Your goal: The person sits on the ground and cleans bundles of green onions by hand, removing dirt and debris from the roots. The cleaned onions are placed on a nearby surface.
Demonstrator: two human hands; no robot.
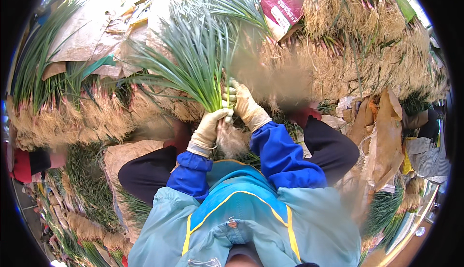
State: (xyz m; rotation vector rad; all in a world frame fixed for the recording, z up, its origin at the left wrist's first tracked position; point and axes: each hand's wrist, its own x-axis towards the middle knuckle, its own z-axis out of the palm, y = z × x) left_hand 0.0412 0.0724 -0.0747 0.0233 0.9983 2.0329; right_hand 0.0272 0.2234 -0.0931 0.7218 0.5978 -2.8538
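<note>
A bunch of green onions stands out in front of me, its long green leaves fanned away and its pale, stringy roots hanging toward my lap. My left hand, in a cream work glove, is closed around the stems just above the roots. On the right side of the same stems rests my right hand, gloved alike, with its fingers curled against them. The inner fingertips of both hands overlap near the stems and are partly hidden.
Root-on green onions are heaped at the left and far right. A maroon printed sack lies on the pile. Brown sacking is crumpled right of my knee. Another person's leg shows at the right edge. Some patches are blurred.
</note>
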